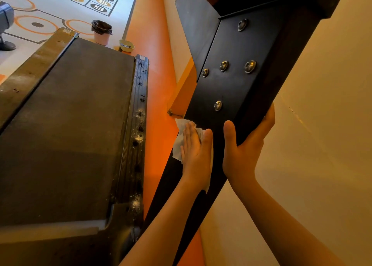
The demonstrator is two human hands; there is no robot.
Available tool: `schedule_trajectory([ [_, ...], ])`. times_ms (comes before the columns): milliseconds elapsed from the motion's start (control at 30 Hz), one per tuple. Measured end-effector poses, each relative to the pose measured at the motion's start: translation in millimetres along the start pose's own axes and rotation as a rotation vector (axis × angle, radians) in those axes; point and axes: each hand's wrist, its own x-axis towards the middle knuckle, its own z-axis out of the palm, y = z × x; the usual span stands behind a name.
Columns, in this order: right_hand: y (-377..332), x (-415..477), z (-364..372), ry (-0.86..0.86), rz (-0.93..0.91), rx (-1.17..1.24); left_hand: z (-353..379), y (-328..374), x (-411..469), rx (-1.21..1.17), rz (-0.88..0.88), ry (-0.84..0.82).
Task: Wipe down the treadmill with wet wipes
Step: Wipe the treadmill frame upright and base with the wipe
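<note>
The left hand (196, 151) lies flat, fingers straight and together, pressing a white wet wipe (178, 145) against the left edge of the treadmill's black post (227, 84). Just beside it, the right hand (245, 145) grips the post's right edge, thumb on the front face, fingers curled behind. A beige wall (322, 124) stands close on the right. A narrow strip of orange floor (159, 84) separates the post from the side rail (136, 134). The post is matte, studded with five silver bolts (217, 105). Pale dust speckles the rail beside the dark belt (70, 134). Farther off stands a lined bin (101, 32).
</note>
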Motion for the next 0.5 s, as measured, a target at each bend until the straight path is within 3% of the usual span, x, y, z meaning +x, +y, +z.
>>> schedule_trajectory([
  [300, 2, 0, 1, -0.008, -0.062, 0.045, -14, 17, 65, 0.061, 0.080, 0.115],
  [433, 4, -1, 0, -0.007, -0.038, 0.044, -25, 1, 84, 0.417, 0.270, 0.039],
  [500, 5, -1, -1, -0.005, -0.022, 0.040, -24, -3, 87, 0.425, 0.257, 0.028],
])
